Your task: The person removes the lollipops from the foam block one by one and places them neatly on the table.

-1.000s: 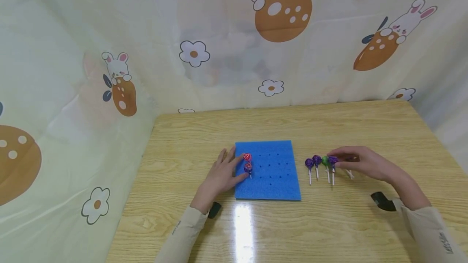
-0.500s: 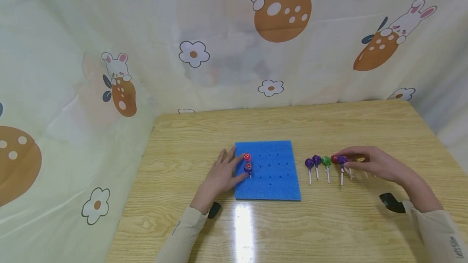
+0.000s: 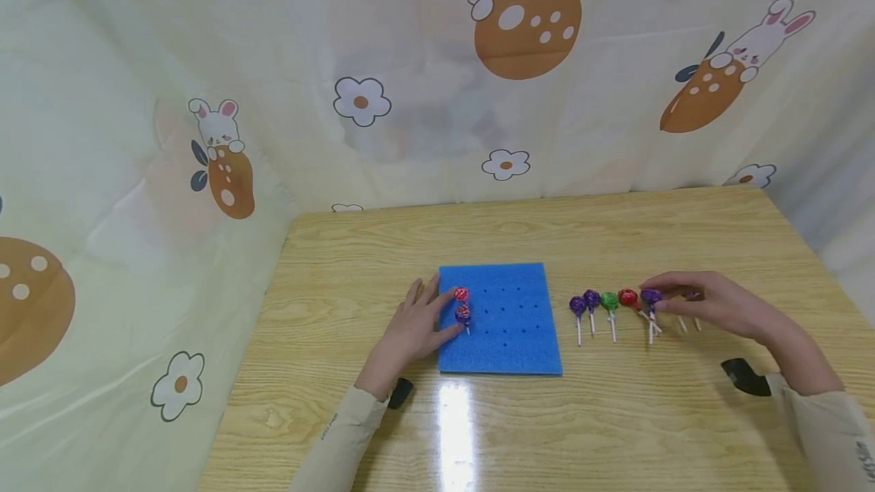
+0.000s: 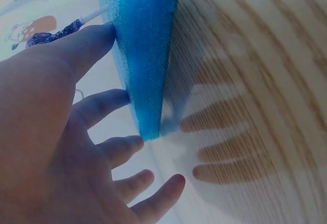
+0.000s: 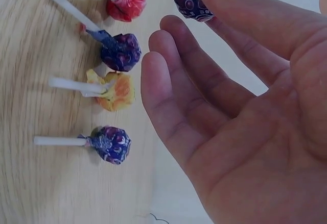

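My left hand (image 3: 409, 329) rests at the left edge of a blue foam board (image 3: 519, 355), its fingers spread and touching the side. In the left wrist view the fingers reach along the board's edge (image 4: 145, 55). Two lollipops, a red one (image 3: 462, 294) and a purple-and-red one (image 3: 463, 313), stand in the board between thumb and forefinger. My right hand (image 3: 718, 306) pinches a purple lollipop (image 3: 652, 297) by its wrapped head, between thumb and forefinger. That lollipop's head (image 5: 190, 2) shows at the top of the right wrist view.
Lying in a row on the wooden table (image 3: 581, 416) are two purple lollipops, a green lollipop (image 3: 610, 301) and a red lollipop (image 3: 627, 297). Beneath the right hand lie another purple lollipop (image 5: 121, 52), a yellow lollipop (image 5: 116, 91) and a further purple one. Small holes dot the board.
My right hand has moved rightward along the row, carrying the purple lollipop. The green and red lollipops have come out from behind it. The left hand has stayed in place.
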Available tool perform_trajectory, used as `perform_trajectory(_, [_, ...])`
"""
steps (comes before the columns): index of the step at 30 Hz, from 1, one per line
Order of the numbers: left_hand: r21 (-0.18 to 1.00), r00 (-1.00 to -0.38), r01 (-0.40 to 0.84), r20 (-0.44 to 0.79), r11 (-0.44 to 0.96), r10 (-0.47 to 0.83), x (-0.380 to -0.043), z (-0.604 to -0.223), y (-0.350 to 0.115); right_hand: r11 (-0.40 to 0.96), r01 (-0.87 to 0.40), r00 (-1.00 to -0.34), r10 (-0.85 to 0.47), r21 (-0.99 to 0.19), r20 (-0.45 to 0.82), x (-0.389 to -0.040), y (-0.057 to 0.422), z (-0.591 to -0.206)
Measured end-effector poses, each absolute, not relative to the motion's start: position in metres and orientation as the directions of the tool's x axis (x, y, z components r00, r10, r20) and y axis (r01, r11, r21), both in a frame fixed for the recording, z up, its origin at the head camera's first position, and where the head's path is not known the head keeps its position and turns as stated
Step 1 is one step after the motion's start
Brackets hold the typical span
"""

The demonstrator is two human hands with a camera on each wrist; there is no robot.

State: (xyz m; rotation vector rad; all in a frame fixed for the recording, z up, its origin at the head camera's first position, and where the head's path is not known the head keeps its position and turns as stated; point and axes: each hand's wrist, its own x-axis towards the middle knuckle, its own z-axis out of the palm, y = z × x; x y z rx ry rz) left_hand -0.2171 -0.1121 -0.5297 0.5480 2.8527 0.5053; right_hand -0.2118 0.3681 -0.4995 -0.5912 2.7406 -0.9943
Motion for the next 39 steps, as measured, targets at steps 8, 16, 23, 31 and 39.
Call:
perform_trajectory(8, [0.364, -0.911, 0.329, -0.123, 0.871, 0.395, -0.217, -0.528, -0.111, 0.715, -0.286, -0.914, -0.404, -0.638, -0.043, -0.212, 0.379, -0.491])
perform_trajectory(16, [0.361, -0.907, 0.335, -0.125, 0.870, 0.402, -0.220, -0.528, -0.112, 0.756, -0.282, -0.915, -0.398, -0.591, -0.072, -0.215, 0.398, -0.481])
perform_trajectory(23, [0.355, -0.909, 0.337, -0.119, 0.872, 0.400, -0.220, -0.530, -0.114, 0.796, -0.262, -0.926, -0.368, -0.546, -0.091, -0.225, 0.416, -0.482])
perform_trajectory(31, [0.366, -0.908, 0.334, -0.121, 0.869, 0.400, -0.219, -0.530, -0.114, 0.818, -0.212, -0.925, -0.344, -0.535, -0.160, -0.233, 0.436, -0.488])
perform_trajectory(39, [0.362, -0.911, 0.321, -0.134, 0.875, 0.390, -0.218, -0.530, -0.113, 0.860, -0.211, -0.901, -0.355, -0.466, -0.248, -0.244, 0.452, -0.497])
